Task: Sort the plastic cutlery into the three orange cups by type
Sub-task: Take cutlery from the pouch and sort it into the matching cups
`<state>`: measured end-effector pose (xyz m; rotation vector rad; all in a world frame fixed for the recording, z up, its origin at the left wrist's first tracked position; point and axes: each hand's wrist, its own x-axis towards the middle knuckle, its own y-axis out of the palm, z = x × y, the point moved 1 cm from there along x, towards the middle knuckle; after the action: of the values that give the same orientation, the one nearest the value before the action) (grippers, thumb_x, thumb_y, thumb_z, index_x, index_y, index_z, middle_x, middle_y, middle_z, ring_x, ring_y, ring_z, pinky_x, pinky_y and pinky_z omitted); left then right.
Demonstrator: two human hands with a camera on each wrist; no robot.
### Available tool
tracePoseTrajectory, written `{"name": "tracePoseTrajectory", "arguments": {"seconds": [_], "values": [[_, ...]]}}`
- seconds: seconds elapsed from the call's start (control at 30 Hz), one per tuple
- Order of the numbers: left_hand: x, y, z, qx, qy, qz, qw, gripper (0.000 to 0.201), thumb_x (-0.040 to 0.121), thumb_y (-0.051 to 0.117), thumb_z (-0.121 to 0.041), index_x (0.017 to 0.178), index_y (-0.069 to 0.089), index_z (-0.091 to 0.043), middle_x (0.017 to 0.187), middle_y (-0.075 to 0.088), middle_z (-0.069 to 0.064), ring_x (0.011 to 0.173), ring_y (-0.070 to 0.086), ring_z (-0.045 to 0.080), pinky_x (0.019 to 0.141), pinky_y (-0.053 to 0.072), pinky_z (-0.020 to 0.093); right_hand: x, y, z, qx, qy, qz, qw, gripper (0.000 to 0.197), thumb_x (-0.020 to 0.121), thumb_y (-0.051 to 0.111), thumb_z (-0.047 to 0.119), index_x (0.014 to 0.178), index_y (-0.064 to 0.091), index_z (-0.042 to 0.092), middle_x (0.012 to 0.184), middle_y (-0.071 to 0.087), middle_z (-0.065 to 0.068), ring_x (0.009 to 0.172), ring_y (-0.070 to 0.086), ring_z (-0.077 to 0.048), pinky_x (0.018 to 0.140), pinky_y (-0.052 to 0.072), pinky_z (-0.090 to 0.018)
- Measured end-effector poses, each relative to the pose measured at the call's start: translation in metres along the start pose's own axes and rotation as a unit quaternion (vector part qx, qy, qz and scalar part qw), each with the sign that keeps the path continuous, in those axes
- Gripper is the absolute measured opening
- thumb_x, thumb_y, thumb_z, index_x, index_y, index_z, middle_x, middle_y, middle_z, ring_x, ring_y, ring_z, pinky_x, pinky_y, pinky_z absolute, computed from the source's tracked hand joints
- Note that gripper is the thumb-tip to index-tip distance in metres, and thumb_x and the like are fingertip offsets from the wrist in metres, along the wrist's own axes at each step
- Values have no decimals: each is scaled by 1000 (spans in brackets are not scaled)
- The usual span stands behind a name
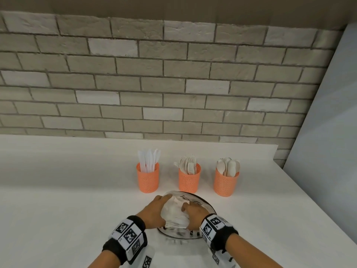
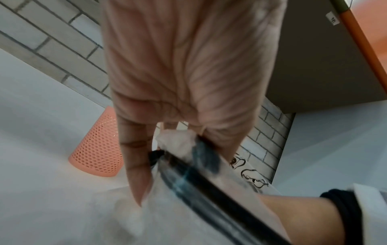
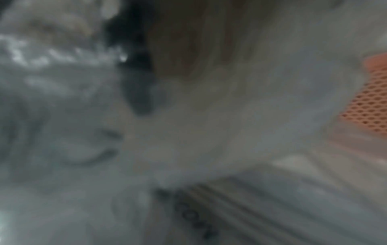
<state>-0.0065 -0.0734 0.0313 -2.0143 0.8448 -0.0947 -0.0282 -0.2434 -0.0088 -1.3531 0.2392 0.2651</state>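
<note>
Three orange mesh cups stand in a row by the brick wall. The left cup (image 1: 147,178) holds white knives, the middle cup (image 1: 189,179) forks, the right cup (image 1: 225,182) spoons. In front of them my left hand (image 1: 157,208) and right hand (image 1: 191,211) grip a crumpled clear plastic bag (image 1: 174,211) from both sides, over a glass plate (image 1: 209,206) with black drawings. In the left wrist view my left hand's fingers (image 2: 136,165) curl round the bag (image 2: 178,140) above the plate's dark rim (image 2: 209,187). The right wrist view is blurred; an orange cup (image 3: 372,102) shows at its right edge.
The white countertop (image 1: 67,190) runs left and right of the plate. A brick wall (image 1: 154,84) closes the back, and a pale panel (image 1: 328,132) stands at the right. The left cup (image 2: 98,149) shows beside my left hand.
</note>
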Motion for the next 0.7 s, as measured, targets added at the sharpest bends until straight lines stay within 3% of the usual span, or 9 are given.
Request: {"name": "tracePoseTrajectory", "arguments": {"seconds": [0.1,0.2,0.33,0.43,0.6,0.7], "values": [[0,0,-1,0,-6,10,1000,88,80,58,0,150,8,-20,142,28,9,130,37,24,104,38,24,0,6,1,-63,18,20,998,71,80,68,17,140,31,8,144,32,-16,135,30,-31,112,28,-43],[0,3,-3,8,-10,21,1000,89,81,58,-1,150,7,-19,141,29,10,131,36,24,103,37,23,2,7,1,-64,26,31,997,76,79,71,19,140,29,6,145,30,-18,136,29,-33,113,27,-42],[0,1,-5,14,-17,27,999,88,81,58,-1,150,8,-20,139,31,11,129,38,25,102,38,24,3,-2,2,-48,23,55,997,55,80,69,18,128,48,2,131,49,-19,123,47,-32,100,40,-36],[-1,0,-5,19,-20,33,999,88,81,59,-2,150,8,-20,141,30,11,131,36,25,104,37,24,3,-2,1,-30,23,66,997,47,81,66,15,123,51,0,117,52,-20,118,50,-33,94,43,-35],[-3,1,-5,24,-23,38,999,87,80,60,-2,150,10,-20,140,32,10,130,36,24,105,38,26,3,5,1,15,15,75,997,58,78,67,12,130,40,9,128,52,-17,117,51,-31,90,45,-34],[-5,-1,-4,24,-26,42,998,87,80,60,-2,149,11,-20,140,32,10,130,37,25,106,38,28,2,3,3,12,8,92,996,55,81,64,11,133,42,10,131,51,-16,121,49,-31,94,42,-32]]}}
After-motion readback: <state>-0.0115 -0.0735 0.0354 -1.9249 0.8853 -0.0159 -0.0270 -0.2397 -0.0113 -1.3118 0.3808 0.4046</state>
